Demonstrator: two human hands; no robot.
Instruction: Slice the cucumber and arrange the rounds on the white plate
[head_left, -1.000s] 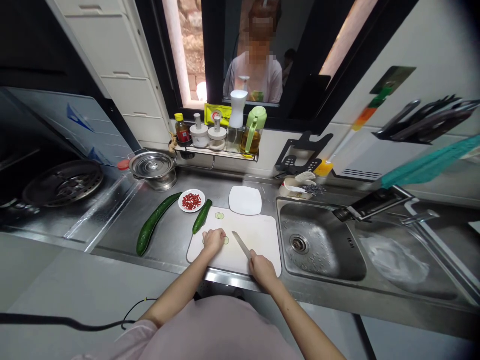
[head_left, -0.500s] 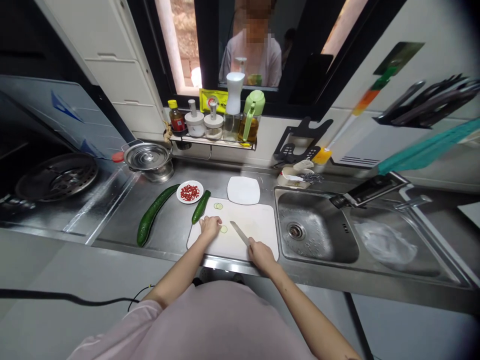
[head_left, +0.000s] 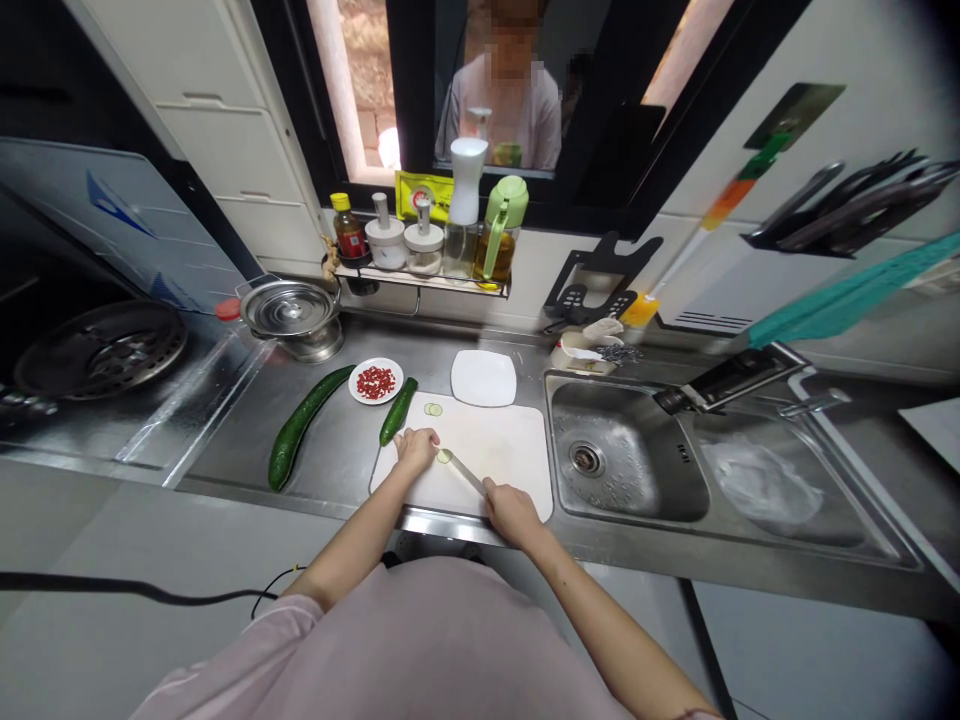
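Note:
My right hand (head_left: 512,512) is wrapped round the handle of a knife (head_left: 466,474), whose blade points left and reaches a pale green slice (head_left: 444,456) on the white cutting board (head_left: 502,450). Just left of that slice, my left hand (head_left: 416,450) is closed with its fingertips together; whatever they may hold is too small to name. Two overlapping slices (head_left: 433,409) lie near the board's back edge. A cut cucumber (head_left: 398,411) rests across the board's left edge, its front end close to my left hand.
Left of the board are a long cucumber (head_left: 306,428) and a plate of chopped red pieces (head_left: 376,381). Behind it sits a white plate (head_left: 484,378). A sink (head_left: 630,455) adjoins on the right. A condiment rack (head_left: 427,280) hangs below the window.
The knife and my right hand have moved slightly left, bringing the blade tip to the single slice. My left hand stays closed beside it. The whole view has shifted slightly.

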